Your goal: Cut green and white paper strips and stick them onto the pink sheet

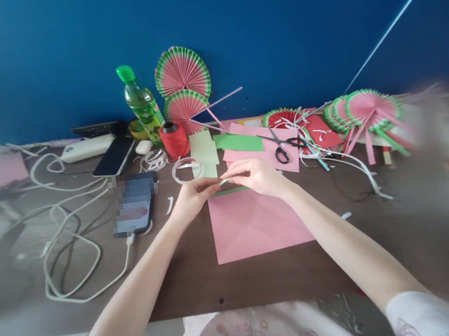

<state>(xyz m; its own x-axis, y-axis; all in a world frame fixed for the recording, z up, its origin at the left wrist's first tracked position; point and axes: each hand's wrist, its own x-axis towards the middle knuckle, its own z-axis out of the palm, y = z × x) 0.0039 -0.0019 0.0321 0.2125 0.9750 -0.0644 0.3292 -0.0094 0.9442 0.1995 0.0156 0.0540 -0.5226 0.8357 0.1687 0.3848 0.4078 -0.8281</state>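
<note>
Between my fingertips is a small pale strip (223,181), too small to make out in full. My left hand (195,194) pinches its left end, and my right hand (257,176) pinches the other side. Both hands hover over the far edge of a pink paper sheet (252,227) lying on the table, with a narrow green band (231,191) along that edge. Just beyond my right hand, black scissors (280,147) rest open on more pink paper (243,157) beside a green paper piece (241,142).
Left lie a charging phone (136,203), white cables (81,299), a dark phone (113,156) and a tape roll (187,170). A bottle (140,102), red thread spool (175,140) and pleated paper fans (182,69) stand behind. More fans (370,109) and white strips (354,160) lie right.
</note>
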